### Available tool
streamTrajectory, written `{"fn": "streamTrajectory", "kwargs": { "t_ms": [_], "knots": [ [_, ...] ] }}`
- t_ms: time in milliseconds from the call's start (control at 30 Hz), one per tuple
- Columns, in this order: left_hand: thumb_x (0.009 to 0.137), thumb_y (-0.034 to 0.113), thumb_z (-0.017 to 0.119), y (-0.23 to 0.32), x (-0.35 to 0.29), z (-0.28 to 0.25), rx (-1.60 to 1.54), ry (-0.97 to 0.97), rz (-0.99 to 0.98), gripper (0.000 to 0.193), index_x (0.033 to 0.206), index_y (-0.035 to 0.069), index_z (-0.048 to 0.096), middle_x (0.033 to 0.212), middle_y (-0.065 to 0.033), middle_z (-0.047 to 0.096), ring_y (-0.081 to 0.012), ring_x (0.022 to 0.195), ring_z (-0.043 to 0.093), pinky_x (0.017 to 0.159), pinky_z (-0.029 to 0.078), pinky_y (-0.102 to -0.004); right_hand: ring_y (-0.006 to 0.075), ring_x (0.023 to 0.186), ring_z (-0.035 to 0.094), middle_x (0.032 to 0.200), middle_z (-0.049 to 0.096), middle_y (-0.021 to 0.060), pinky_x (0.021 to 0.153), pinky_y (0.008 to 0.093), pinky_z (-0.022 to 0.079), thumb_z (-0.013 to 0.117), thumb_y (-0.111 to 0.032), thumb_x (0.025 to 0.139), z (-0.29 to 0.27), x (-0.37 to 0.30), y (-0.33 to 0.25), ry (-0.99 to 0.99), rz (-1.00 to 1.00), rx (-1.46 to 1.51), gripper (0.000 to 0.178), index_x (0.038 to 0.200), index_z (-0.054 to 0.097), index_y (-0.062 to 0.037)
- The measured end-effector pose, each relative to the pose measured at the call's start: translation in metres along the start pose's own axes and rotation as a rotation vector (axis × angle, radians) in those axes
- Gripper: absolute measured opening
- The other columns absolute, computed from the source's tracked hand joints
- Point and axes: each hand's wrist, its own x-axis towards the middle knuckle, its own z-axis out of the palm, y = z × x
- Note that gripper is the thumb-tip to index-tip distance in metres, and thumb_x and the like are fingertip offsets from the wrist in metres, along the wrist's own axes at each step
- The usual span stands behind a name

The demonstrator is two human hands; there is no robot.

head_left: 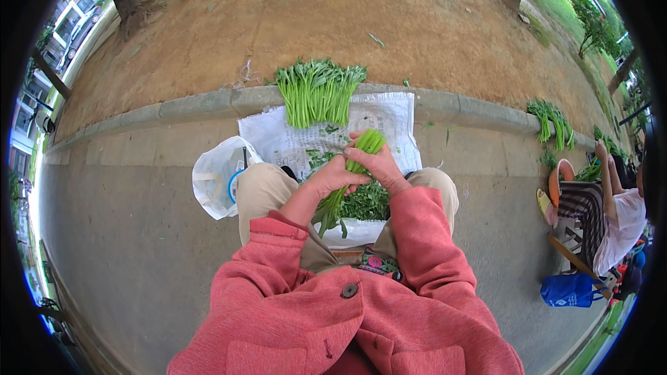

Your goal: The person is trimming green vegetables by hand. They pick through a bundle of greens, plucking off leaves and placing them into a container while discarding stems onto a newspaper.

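Observation:
Between my knees I hold a bunch of long-stemmed leafy greens (367,143), cut ends up and away from me, leaves hanging toward my lap. My left hand (333,176) wraps the lower part of the stems. Higher up, my right hand (381,165) is closed around the same bunch near its stem ends. Under my hands lies a heap of loose green leaves (368,203). Beyond it, a large row of the same greens (316,97) rests on a white woven sack (396,112), stems toward me.
A stone curb (201,105) crosses ahead, with bare soil behind it. Beside my left knee stands a white plastic bag (212,180). At the right sits another person (622,229) handling greens, near an orange basin (556,182) and a blue bag (570,291). More greens (550,123) lie on the curb there.

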Motion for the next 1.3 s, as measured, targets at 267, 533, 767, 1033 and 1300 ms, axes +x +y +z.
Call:
{"fn": "streamTrajectory", "kwargs": {
  "t_ms": [267,533,767,1033,1300],
  "knots": [
    [0.069,0.017,0.077,0.001,0.008,-0.011,-0.035,0.379,0.108,0.023,0.076,0.006,0.059,0.065,0.0008,0.055,-0.0080,0.050,0.049,0.043,0.037,-0.0217,0.0118,0.081,0.057,0.088,0.062,0.0060,0.073,0.0256,0.046,0.068,-0.012,0.078,-0.006,0.005,0.016,0.127,-0.061,0.037,0.026,0.097,0.059,0.0018],
    [0.054,0.005,0.080,-0.008,0.015,-0.006,0.090,0.475,0.253,0.055,0.101,0.003,0.052,0.087,-0.0032,0.059,-0.0141,0.079,0.056,0.072,0.048,-0.0287,0.0075,0.072,0.056,0.079,0.062,0.0023,0.065,0.0213,0.046,0.066,-0.007,0.077,0.002,0.001,0.018,0.007,-0.002,-0.034,0.010,0.082,0.063,0.0004],
    [0.059,0.002,0.077,0.000,0.010,-0.005,-0.011,0.355,0.224,0.047,0.098,0.007,0.051,0.078,-0.0001,0.054,-0.0088,0.062,0.053,0.049,0.042,-0.0220,0.0091,0.067,0.056,0.077,0.061,0.0024,0.062,0.0217,0.046,0.060,-0.007,0.080,-0.004,0.004,0.024,-0.006,0.035,0.072,0.006,0.083,0.061,-0.0017],
    [0.077,0.029,0.070,0.009,0.003,-0.014,-0.321,0.167,0.115,0.032,0.093,0.007,0.054,0.069,-0.0008,0.055,-0.0088,0.054,0.050,0.045,0.040,-0.0212,0.0123,0.056,0.055,0.069,0.058,0.0041,0.053,0.0254,0.049,0.053,-0.008,0.083,-0.003,0.001,0.005,-0.078,0.235,0.285,0.007,0.079,0.057,-0.0032],
    [0.080,0.027,0.067,0.005,0.005,0.004,-0.098,0.417,0.318,0.029,0.092,0.004,0.055,0.066,0.0005,0.053,-0.0054,0.050,0.046,0.042,0.038,-0.0193,0.0125,0.054,0.053,0.064,0.053,0.0035,0.046,0.0301,0.051,0.051,-0.011,0.084,-0.003,0.003,0.012,-0.113,0.353,0.395,0.011,0.079,0.056,-0.0021]
  ]
}}
